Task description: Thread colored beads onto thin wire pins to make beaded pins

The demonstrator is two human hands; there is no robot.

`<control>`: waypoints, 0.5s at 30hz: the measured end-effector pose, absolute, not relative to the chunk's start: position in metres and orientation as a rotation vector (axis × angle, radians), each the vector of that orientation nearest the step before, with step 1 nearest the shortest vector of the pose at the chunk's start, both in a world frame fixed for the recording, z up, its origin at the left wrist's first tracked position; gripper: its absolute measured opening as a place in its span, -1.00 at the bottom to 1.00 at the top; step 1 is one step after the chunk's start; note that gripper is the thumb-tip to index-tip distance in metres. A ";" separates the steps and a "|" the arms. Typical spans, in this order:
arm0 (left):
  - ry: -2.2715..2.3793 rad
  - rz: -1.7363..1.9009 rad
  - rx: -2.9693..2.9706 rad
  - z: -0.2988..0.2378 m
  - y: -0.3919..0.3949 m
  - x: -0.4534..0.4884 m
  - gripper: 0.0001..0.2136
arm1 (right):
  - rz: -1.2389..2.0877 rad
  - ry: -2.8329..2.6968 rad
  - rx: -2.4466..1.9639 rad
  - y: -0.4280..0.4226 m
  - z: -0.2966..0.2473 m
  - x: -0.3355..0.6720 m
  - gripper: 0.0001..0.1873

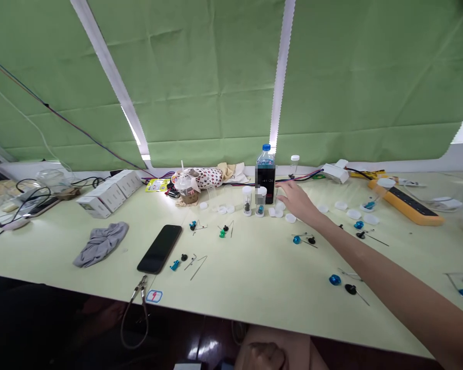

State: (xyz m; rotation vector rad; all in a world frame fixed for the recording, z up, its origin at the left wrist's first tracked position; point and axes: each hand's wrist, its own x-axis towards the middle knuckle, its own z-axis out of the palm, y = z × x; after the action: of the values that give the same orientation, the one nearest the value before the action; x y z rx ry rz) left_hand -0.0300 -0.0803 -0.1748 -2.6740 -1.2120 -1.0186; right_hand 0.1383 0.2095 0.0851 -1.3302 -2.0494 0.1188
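Observation:
My right hand (294,199) reaches to the back of the table, fingers bent beside the right edge of an upright phone with a timer (269,181). Something clear may be between the fingertips; I cannot make it out. The phone leans on a blue-capped water bottle (266,154). Just left of the hand stand two clear tubes with white lids, one (247,201) with dark parts, the other (260,205) with blue parts. White lids (290,218) lie below the fingers. My left hand (265,355) rests on my lap, curled into a fist, with nothing visible in it.
Small groups of blue, green and black parts with thin metal wires (297,239) lie about the table. Left are a black phone (160,248), a grey cloth (101,244) and white boxes (110,194). A drink cup (187,189) stands behind; an orange power strip (409,203) lies right.

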 end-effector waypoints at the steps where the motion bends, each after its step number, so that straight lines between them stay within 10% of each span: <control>1: -1.228 -1.030 -2.647 -0.180 -0.080 -0.029 -0.79 | 0.124 -2.072 -1.338 0.208 0.085 0.139 -0.67; 15: -1.305 -1.015 -2.719 -0.170 -0.085 -0.031 -0.90 | 0.472 -2.446 -1.156 0.105 0.106 0.109 -0.67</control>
State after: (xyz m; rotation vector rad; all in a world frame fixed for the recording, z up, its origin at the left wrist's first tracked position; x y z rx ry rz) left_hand -0.0312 -0.0854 -0.1704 -2.7185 -1.3052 -1.0150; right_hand 0.1092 0.1054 0.1064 -1.1559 -2.4464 0.4723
